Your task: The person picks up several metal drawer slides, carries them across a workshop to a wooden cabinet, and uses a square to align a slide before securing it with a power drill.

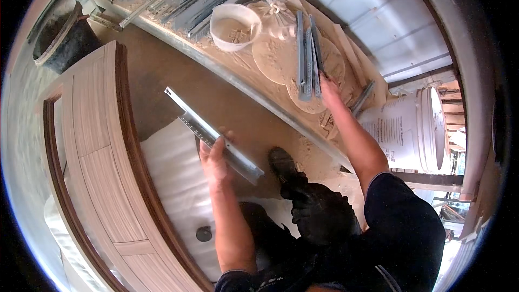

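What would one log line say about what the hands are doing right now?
left hand: holds metal rail | right hand: on rail bundle | nearby: white cup, white bucket

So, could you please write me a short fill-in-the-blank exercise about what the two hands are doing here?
1. The left hand holds one long metal ____ above the floor.
2. The right hand rests on a bundle of slides lying on the dusty ____.
3. The bowl beside that bundle is ____ in colour.

Missing words: drawer slide; workbench; white
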Motion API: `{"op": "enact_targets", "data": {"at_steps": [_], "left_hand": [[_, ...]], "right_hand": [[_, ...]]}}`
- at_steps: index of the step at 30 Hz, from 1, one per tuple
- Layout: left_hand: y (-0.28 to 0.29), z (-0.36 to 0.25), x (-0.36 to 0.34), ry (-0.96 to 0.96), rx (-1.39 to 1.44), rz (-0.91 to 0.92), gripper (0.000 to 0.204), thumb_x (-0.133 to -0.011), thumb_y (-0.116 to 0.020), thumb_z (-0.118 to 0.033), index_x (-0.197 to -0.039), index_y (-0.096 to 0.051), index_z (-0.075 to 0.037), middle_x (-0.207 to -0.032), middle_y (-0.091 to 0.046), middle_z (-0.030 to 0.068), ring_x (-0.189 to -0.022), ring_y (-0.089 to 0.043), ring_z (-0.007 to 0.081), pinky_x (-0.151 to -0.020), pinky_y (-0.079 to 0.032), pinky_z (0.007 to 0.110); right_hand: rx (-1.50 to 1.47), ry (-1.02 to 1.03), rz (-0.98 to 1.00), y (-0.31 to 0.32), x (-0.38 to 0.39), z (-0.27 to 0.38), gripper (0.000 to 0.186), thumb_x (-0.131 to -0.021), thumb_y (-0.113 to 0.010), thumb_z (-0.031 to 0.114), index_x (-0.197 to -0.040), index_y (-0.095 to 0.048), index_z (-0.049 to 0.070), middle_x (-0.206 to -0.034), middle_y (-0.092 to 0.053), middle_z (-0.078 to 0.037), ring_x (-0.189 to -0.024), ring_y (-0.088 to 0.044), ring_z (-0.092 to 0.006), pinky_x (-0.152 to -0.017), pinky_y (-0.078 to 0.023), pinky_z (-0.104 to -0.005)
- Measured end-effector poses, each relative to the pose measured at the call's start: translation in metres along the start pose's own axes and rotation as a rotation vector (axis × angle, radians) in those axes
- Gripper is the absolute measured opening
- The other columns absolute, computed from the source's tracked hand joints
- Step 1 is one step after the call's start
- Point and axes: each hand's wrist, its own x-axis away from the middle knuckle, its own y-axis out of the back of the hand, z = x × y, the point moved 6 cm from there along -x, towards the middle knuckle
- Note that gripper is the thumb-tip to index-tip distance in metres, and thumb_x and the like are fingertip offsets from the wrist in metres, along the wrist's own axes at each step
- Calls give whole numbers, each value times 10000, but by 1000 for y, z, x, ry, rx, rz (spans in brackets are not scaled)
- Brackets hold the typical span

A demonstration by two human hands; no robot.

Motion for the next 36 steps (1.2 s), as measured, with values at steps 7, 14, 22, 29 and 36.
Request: {"op": "enact_targets", "data": {"at_steps": [7, 14, 22, 29, 36], "left_hand": [[2, 5, -3, -2, -15, -16, 288, -931, -603, 8, -1214, -585, -41, -1117, -658, 117, -963, -672, 253, -876, -591, 426], [-1, 8, -6, -7, -26, 65, 313, -924, -629, -9, -1231, -576, -40, -1146, -650, 127, -1002, -672, 267, -897, -585, 448], [2, 6, -4, -1, -34, 34, 316, -928, -628, -5, -1238, -582, -43, -1137, -665, 121, -985, -684, 265, -897, -588, 453], [5, 2, -1, -3, -59, -18, 287, -937, -629, -26, -1221, -585, -16, -1087, -665, 120, -954, -678, 259, -856, -587, 431], [5, 9, -5, 43, -112, 33, 260, -943, -628, -43, -1197, -582, -15, -1057, -654, 115, -935, -667, 254, -841, -576, 413]], "right_hand": [[-21, -80, 9, 4, 2, 2, 421, -974, -672, 374, -1070, -676, -35, -857, -675, -94, -718, -639, -187, -588, -524, -348], [-79, -99, -42, 15, -10, -13, 452, -967, -670, 433, -1091, -673, -2, -861, -691, -85, -673, -646, -183, -577, -534, -343], [-142, -70, 60, 12, 7, 31, 350, -1046, -563, 365, -1176, -637, 48, -990, -700, -62, -808, -695, -178, -658, -560, -327], [-592, -51, 284, -23, 35, 115, 462, -965, -618, 492, -1145, -599, 67, -957, -670, -85, -817, -676, -215, -665, -548, -331], [-385, -94, 212, -7, -1, 111, 376, -898, -733, 415, -1079, -564, 132, -845, -614, -50, -675, -613, -186, -609, -503, -337]]}}
